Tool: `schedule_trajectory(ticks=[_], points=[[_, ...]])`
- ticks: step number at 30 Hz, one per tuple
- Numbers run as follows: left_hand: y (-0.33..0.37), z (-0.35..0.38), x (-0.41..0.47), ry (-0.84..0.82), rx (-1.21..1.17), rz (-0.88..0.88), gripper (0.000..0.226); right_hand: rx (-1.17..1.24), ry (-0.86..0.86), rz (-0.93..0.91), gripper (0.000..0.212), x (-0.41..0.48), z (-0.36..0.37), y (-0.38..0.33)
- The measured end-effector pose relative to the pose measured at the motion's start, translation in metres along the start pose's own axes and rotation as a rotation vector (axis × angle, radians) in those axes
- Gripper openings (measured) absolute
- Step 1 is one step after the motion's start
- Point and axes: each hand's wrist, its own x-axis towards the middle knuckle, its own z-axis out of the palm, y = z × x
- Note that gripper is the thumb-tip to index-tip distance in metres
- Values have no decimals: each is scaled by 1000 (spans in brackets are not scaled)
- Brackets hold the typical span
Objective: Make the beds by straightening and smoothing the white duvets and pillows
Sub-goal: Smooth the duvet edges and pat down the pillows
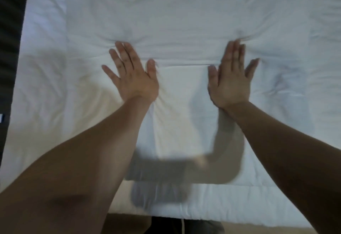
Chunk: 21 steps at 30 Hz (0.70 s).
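Note:
A white duvet (184, 21) covers the whole bed and fills most of the view, with creases across its middle and far part. My left hand (132, 73) lies flat on it, palm down, fingers spread. My right hand (231, 78) is also flat on the duvet, fingers nearly together, thumb out to the left; its fingertips look blurred. Between the two hands a smoother rectangular patch of fabric (182, 86) shows. Both hands hold nothing. No pillow is visible.
The duvet's near edge (230, 217) runs along the bottom, with dark clothing (175, 226) below it. A dark surface (9, 49) borders the bed on the left. Arm shadows fall on the cloth near me.

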Motion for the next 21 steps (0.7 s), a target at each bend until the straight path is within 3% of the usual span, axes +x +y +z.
schedule_trajectory(ticks=[2,5,7,13,21], points=[[9,-7,19,6,6,62,75,-4,15,-184,71,25,-4,-31],[1,-14,62,-20,22,106,74,-86,-63,-248,69,76,-9,-42],[-10,-15,94,-61,8,53,76,-128,-89,-195,70,102,-8,-23],[-25,-12,174,-227,-98,-172,77,-136,-104,206,78,151,-10,46],[-37,14,213,-180,-152,-143,81,-134,-139,230,78,193,13,62]])
